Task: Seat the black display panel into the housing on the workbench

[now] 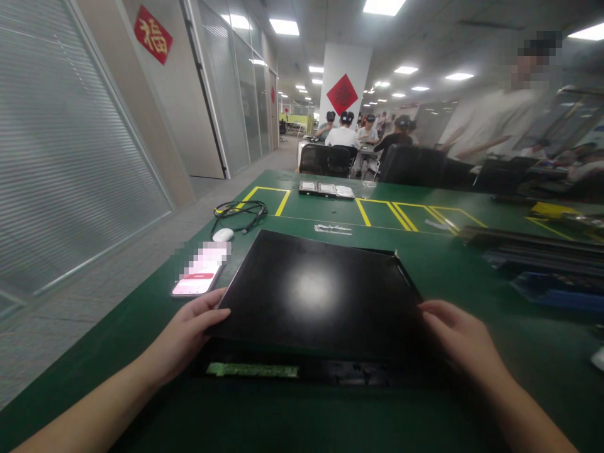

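- The left hand (189, 330) is closed around the left edge of a large, flat, glossy black rectangular panel (311, 296), thumb on the upper face, the other fingers at and below the rim.
- The right hand (465, 336) pinches the panel's opposite edge, thumb and forefinger nearly together; the dark border there hides the exact contact.
- The panel lies between both hands, tilted over a shallow black rectangular frame (325, 372), its underside unseen and most of the frame covered. A narrow green strip (252, 370) shows along the frame's near side, its details too dim to read.
- The panel's face is smooth and dark, with one round, hazy white reflection near its middle.
- Beside the left hand on the green tabletop (264, 418) lies a lit phone (201, 283), its screen partly pixelated; just beyond are a rounded white mouse (223, 234) and a coiled black cable (257, 217).
- Dark and blue items (542, 292) at the right are blurred.
- Farther off, three small silver-topped rectangular units (326, 189) sit in a row.
- Beyond the table, a pale-topped person (491, 119) is smeared by blur.
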